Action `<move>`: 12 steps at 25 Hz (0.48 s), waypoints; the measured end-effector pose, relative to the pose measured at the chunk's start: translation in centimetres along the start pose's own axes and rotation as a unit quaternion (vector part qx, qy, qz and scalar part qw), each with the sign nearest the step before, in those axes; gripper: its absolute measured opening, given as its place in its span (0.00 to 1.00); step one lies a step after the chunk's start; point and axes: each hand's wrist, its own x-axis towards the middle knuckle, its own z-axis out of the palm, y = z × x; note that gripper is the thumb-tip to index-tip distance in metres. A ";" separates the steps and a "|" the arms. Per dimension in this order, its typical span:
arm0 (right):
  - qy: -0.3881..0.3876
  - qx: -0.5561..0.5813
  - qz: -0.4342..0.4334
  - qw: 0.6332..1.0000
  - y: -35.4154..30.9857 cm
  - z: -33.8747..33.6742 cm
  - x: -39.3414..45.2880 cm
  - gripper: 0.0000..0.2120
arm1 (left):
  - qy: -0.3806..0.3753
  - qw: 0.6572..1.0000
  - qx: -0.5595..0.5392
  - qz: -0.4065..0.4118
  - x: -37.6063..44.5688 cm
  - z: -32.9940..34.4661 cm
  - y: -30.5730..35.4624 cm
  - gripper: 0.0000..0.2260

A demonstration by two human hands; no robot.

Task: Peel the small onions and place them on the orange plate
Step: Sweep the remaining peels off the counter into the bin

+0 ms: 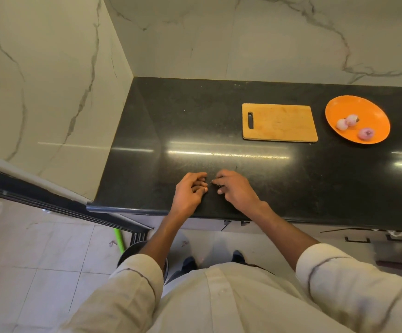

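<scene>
Black polished stone makes up the counter (pixel 243 164) in the head view, set into a corner of white veined marble walls. Both hands lie low on it near the front edge, side by side, fingertips nearly meeting. The left hand (pixel 190 188) has its fingers curled inward; the right hand (pixel 233 186) has its fingers bent down toward the same spot. Something tiny and dark sits at the right fingertips, perhaps a scrap of onion skin, but it is too small to name, and I cannot tell whether either grip holds anything; no whole onion shows between them.

Three peeled small pinkish onions (pixel 353 126) already lie on the round orange plate (pixel 339 109), which stands far to the right and toward the back wall. Two of them touch each other; the third lies apart, closer to the near rim. A rectangular wooden cutting board (pixel 279 122) with a slot handle lies bare between the hands and the plate, just beside the plate.

What the coming move turns on is direction: the plate lies up and to the right of both hands, past the board, so the right hand is the nearer one and would reach it without crossing the body. No unpeeled onions are visible on the counter, so the task looks close to done, with any leftover work being scraps under the fingers.

Below the counter edge, pale sleeves, a tiled floor and a green stick (pixel 119 239) appear.
</scene>
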 end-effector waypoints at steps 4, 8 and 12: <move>0.089 -0.050 0.008 0.995 0.2 1.3 -1.2 0.13 | -0.015 1.000 -0.019 0.003 0.2 -0.4 -0.2 0.18; 0.130 -0.073 0.086 0.985 -2.3 2.7 -2.6 0.09 | -0.017 1.000 -0.012 0.009 -0.1 -0.8 0.0 0.16; 0.128 0.005 0.176 0.976 -4.0 2.4 -2.5 0.09 | -0.024 1.000 -0.001 0.008 -0.7 -0.8 0.0 0.15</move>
